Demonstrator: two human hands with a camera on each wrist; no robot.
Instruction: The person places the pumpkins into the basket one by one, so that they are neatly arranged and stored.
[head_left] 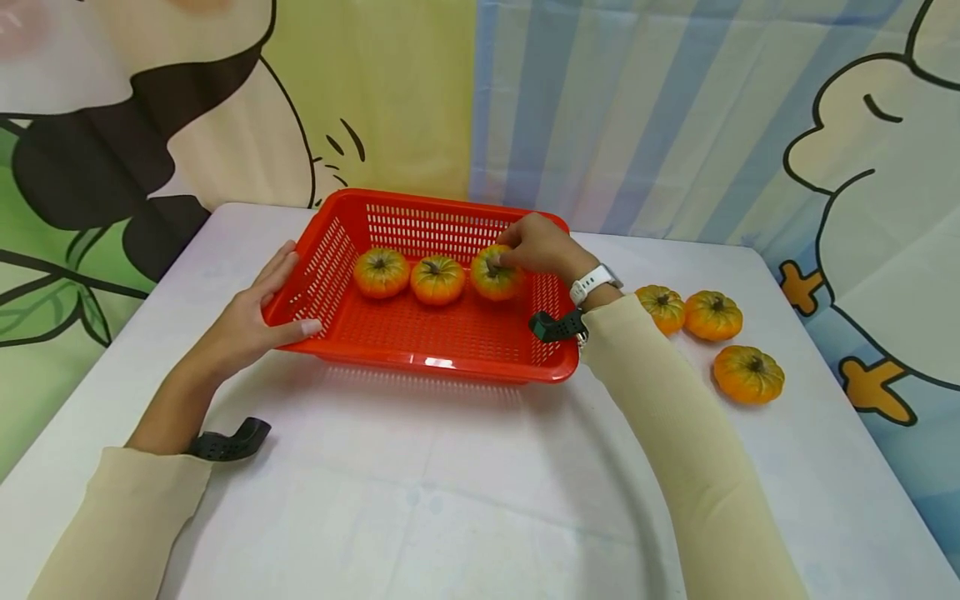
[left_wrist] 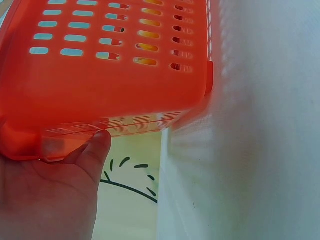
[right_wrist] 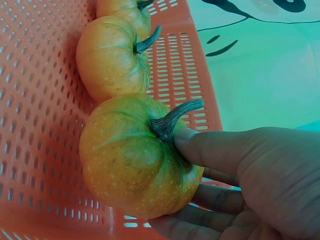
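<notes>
A red plastic basket (head_left: 420, 333) with slotted walls is on the table. My left hand (head_left: 247, 321) grips its left end, thumb over the front corner of the rim and fingers along the left side. In the left wrist view, that hand (left_wrist: 55, 195) lies at the basket's outer wall (left_wrist: 100, 90). Inside the basket, my right hand (head_left: 543, 247) holds a small orange-green pumpkin (head_left: 491, 279). The right wrist view shows the thumb beside the stem of this pumpkin (right_wrist: 130, 160), other fingers around its side. Two more pumpkins, one leftmost (head_left: 381, 273) and one between (head_left: 438, 280), sit in a row with it.
Right of the basket, three pumpkins lie on the white table (head_left: 420, 500): one partly behind the right sleeve (head_left: 660, 308), one beside it (head_left: 713, 315) and one nearer (head_left: 748, 375). A printed curtain (head_left: 600, 108) hangs behind the table.
</notes>
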